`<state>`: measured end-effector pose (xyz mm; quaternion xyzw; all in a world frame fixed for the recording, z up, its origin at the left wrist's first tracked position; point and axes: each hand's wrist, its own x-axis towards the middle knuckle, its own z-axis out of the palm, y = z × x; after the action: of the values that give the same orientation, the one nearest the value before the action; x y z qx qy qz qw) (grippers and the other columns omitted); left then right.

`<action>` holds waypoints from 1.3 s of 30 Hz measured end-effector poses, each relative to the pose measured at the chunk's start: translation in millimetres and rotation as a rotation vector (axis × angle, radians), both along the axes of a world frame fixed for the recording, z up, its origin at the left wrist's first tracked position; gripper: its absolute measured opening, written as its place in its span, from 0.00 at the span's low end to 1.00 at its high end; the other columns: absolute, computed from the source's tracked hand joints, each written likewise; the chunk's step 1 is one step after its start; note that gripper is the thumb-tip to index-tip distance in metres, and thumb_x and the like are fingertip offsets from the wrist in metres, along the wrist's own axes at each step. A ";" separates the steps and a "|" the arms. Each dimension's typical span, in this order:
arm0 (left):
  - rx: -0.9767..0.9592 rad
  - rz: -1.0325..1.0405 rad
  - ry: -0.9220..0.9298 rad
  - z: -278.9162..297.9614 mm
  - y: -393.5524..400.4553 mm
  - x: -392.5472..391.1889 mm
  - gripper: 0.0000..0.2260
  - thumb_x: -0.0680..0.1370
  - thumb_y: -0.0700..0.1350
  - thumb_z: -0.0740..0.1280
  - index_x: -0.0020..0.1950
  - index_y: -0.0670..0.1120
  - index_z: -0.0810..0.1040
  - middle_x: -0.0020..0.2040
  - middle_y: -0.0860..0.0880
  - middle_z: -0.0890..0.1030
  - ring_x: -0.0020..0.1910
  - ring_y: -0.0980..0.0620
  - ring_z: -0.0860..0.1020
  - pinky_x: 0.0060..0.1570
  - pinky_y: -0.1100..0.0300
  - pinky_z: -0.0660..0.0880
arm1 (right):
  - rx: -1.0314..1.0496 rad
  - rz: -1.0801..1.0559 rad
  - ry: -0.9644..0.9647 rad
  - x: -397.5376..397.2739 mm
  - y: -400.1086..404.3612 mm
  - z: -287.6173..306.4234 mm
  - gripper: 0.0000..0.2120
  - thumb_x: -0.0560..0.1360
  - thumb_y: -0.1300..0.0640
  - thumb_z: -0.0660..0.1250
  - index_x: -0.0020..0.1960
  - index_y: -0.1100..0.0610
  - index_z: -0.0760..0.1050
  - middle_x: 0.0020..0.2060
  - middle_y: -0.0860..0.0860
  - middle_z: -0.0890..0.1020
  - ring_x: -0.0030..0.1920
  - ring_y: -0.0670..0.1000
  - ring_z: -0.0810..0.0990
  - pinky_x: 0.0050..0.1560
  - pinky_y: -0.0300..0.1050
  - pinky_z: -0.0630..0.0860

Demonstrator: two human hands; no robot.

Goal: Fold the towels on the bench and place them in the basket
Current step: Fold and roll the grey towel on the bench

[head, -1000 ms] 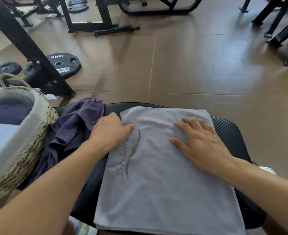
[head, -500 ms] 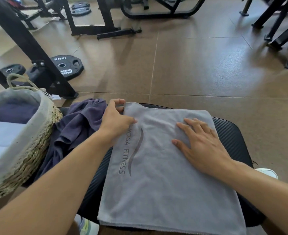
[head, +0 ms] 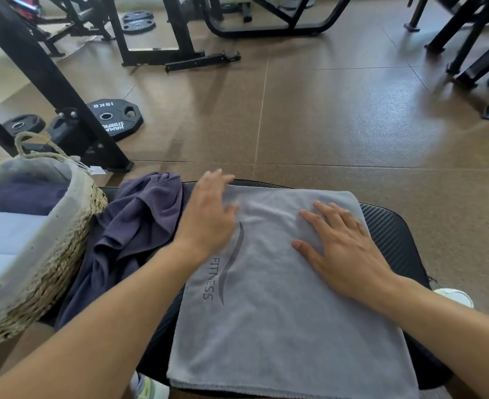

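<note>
From where I'm standing the left hand point(head: 208, 214) is smeared with motion blur, so can't tell if its fingers touch the grey towel point(head: 280, 298) or hover over it. It also covers the start of the print, only "FITNESS" reads. The basket point(head: 73, 226) runs off the left edge, and the towel's near right corner is cut off at the bottom

A grey towel point(head: 280, 298) lies flat on the black counter point(head: 387, 226). The right hand point(head: 344, 251) presses it with spread fingers; the left hand point(head: 208, 217), blurred, is at its far left corner. A crumpled purple towel point(head: 131, 234) lies beside the woven basket point(head: 64, 254)
</note>
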<state>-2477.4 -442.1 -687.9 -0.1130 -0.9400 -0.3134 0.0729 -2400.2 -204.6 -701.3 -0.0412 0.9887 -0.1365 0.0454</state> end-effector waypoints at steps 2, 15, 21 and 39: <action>-0.233 -0.130 -0.026 -6.3 10.9 6.5 0.26 0.84 0.52 0.60 0.81 0.48 0.60 0.83 0.49 0.53 0.82 0.51 0.45 0.80 0.50 0.44 | 0.013 0.010 0.011 -0.4 -0.9 1.6 0.39 0.76 0.26 0.41 0.82 0.43 0.51 0.83 0.47 0.50 0.82 0.50 0.44 0.80 0.48 0.40; -0.539 -0.084 -0.264 -22.8 3.9 -4.3 0.40 0.78 0.70 0.42 0.83 0.48 0.40 0.83 0.48 0.37 0.80 0.52 0.33 0.79 0.50 0.34 | 0.084 -0.063 -0.104 -24.9 24.7 -8.5 0.44 0.73 0.23 0.38 0.83 0.43 0.40 0.83 0.47 0.41 0.82 0.50 0.37 0.81 0.51 0.36; -0.375 -0.180 -0.168 -15.8 26.5 21.5 0.35 0.81 0.67 0.45 0.83 0.51 0.42 0.83 0.53 0.39 0.80 0.56 0.33 0.79 0.53 0.34 | 0.054 -0.021 -0.019 -15.6 8.8 2.0 0.40 0.76 0.26 0.39 0.83 0.44 0.40 0.82 0.48 0.39 0.81 0.51 0.33 0.80 0.53 0.35; -0.382 -0.267 -0.080 -19.4 21.0 48.9 0.35 0.77 0.63 0.36 0.83 0.51 0.43 0.81 0.57 0.39 0.80 0.56 0.35 0.79 0.52 0.35 | 0.070 0.184 -0.024 32.7 -13.2 1.4 0.44 0.71 0.22 0.33 0.82 0.41 0.37 0.81 0.45 0.36 0.80 0.50 0.29 0.80 0.53 0.33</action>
<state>-2428.5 -421.1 -707.3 -0.2354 -0.9612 -0.1411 -0.0293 -2367.5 -217.8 -700.0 -0.1285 0.9843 -0.0975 0.0708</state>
